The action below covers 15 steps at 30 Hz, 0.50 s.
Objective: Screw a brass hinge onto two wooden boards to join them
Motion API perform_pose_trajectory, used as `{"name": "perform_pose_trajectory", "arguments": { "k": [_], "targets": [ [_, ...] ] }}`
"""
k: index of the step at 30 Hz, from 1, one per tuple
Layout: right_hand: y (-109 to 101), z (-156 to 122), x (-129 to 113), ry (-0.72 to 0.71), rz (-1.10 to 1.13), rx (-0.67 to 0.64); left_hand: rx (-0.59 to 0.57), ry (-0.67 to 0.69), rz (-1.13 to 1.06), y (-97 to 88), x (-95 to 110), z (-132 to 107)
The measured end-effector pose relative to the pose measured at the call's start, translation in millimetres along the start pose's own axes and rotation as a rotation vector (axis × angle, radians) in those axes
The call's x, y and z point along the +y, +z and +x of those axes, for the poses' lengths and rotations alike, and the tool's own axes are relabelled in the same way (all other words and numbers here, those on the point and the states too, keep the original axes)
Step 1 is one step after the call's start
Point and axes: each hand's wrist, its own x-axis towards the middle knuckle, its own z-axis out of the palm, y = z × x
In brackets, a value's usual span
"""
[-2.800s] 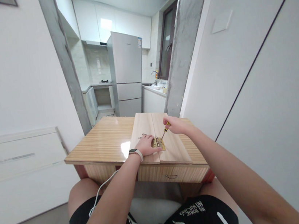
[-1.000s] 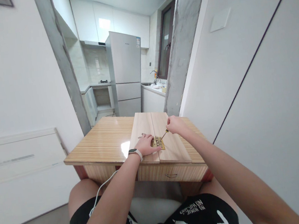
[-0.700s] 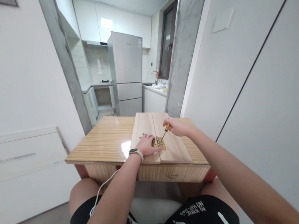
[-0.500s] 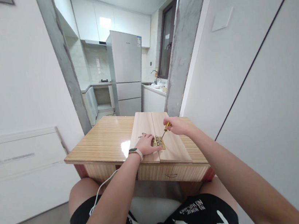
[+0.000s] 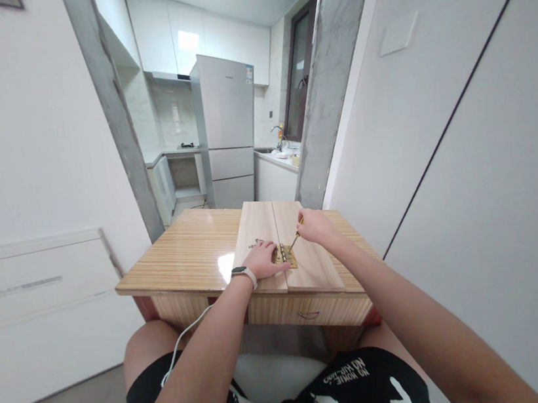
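Observation:
Two pale wooden boards lie side by side on the desk, the left board [image 5: 259, 219] and the right board [image 5: 316, 274] meeting at a narrow seam. A brass hinge [image 5: 292, 259] straddles that seam. My left hand [image 5: 263, 260] rests over the hinge's left leaf with its fingers spread, covering part of it. In my right hand [image 5: 314, 226] is a screwdriver [image 5: 294, 240], its yellow and black handle mostly hidden by the fingers. The tilted shaft reaches down to the hinge's right leaf. A few screws [image 5: 257, 242] lie on the left board beyond my left hand.
The striped wooden desk [image 5: 190, 245] has a drawer with a metal handle [image 5: 308, 315]. A white cable [image 5: 187, 331] hangs at the front left. Walls stand on both sides, and a refrigerator [image 5: 228, 114] is in the kitchen behind.
My right hand has turned and closed further around the screwdriver handle, so less of it shows. My left hand, the hinge and the boards stay put.

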Motion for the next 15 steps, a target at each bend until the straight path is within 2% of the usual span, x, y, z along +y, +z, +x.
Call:
{"name": "perform_pose_trajectory", "arguments": {
  "k": [3,5,11,15],
  "targets": [
    [3.6,1.1,-0.5,0.061,-0.012,0.025,0.0,0.0,-0.007,0.1,0.5,0.2],
    [3.9,1.1,2.8,0.044,-0.001,0.012,0.0,0.0,-0.009,0.1,0.8,0.3],
    [-0.6,-2.8,19.3,-0.308,0.178,-0.093,0.0,0.004,-0.008,0.0,0.3,-0.3],
    [-1.8,-3.1,24.6,-0.308,0.275,-0.131,-0.002,0.0,-0.008,0.5,-0.1,-0.3]
  ]
}}
